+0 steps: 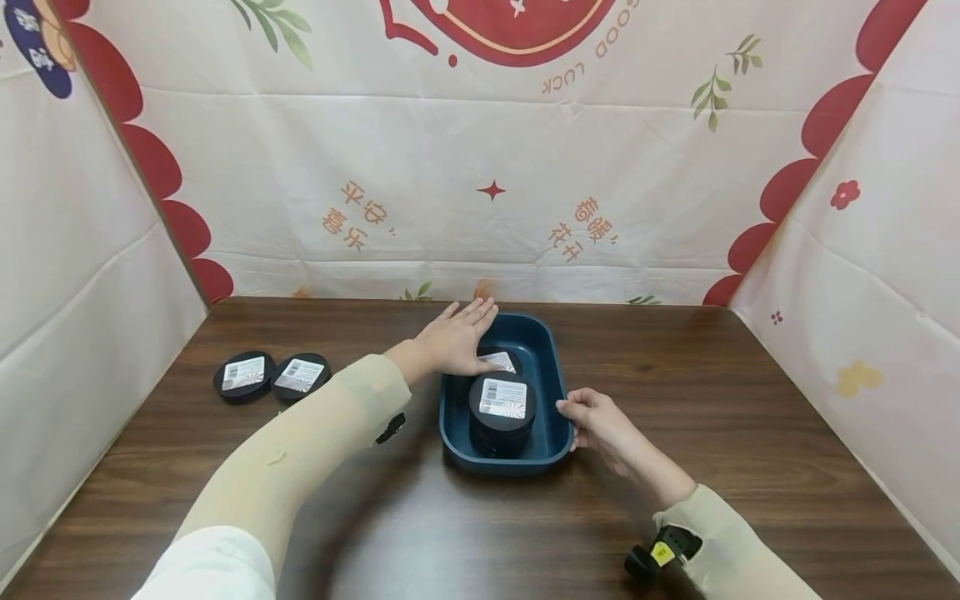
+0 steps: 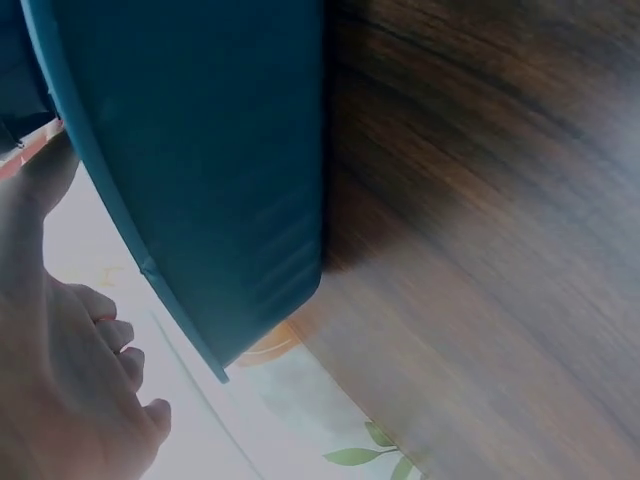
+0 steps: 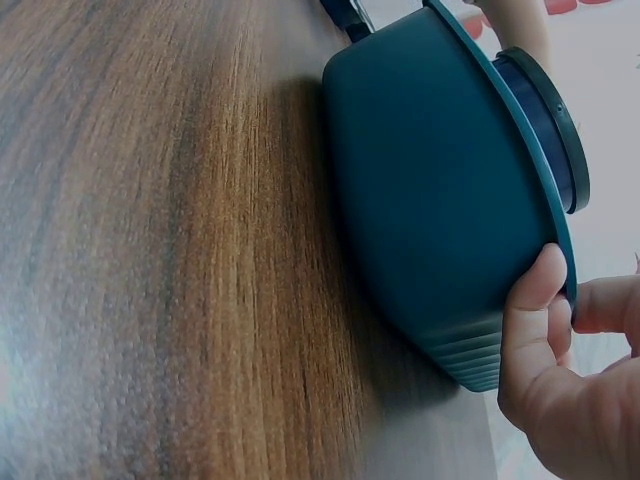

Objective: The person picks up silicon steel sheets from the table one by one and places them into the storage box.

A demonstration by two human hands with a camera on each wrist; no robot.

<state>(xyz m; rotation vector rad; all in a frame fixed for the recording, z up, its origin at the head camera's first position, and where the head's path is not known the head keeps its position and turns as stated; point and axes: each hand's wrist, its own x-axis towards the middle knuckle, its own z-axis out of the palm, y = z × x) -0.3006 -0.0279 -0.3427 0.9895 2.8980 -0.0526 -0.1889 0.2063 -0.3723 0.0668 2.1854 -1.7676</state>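
Note:
A deep blue plastic tray (image 1: pixel 557 392) stands on the table with round black tins inside. Nearest in it is a stack of tins (image 1: pixel 502 417), its top one bearing a white label; behind sits another labelled tin (image 1: pixel 504 360), partly covered by my left hand. My left hand (image 1: pixel 457 337) reaches over the tray's far left side with fingers extended and the thumb over the rear tin; whether the thumb touches it I cannot tell. With thumb and fingers, my right hand (image 1: pixel 600 425) pinches the tray's right rim, seen also in the right wrist view.
Two more black tins, a left one (image 1: pixel 243 377) and a right one (image 1: pixel 300 377), lie side by side on the left of the brown wooden table (image 1: pixel 675 358). White printed cloth (image 1: pixel 465 150) hangs behind the table and along both sides.

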